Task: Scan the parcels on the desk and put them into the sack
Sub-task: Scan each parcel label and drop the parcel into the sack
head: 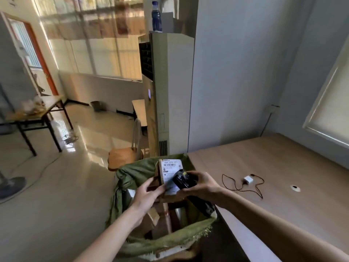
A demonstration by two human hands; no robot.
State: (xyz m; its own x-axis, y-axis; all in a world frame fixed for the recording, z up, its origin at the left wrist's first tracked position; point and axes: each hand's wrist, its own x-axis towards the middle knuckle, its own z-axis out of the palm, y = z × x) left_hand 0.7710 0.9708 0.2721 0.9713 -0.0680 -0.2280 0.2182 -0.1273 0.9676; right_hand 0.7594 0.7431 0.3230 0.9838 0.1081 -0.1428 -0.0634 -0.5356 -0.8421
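From the head camera, a small cardboard parcel (168,172) is held above the open mouth of a green sack (136,173), which stands on the floor just beside the near-left corner of the table (273,167). The left hand (149,193) grips the parcel's lower left edge, thumb across the front and fingers curled behind it. The right hand (202,183) is wrapped around a black scanner (182,178) — the scanner's head lies against the lower right part of the parcel's white label, so the parcel sits between the two hands and slightly beyond them. The parcel stands roughly upright, its long axis running away from the person, with the labelled face and barcode turned up towards the camera. More brown boxes (160,220) lie inside the sack below the hands. On the table, well to the right, a white charger (247,179) lies with a thin black cable (238,190) looped around it.
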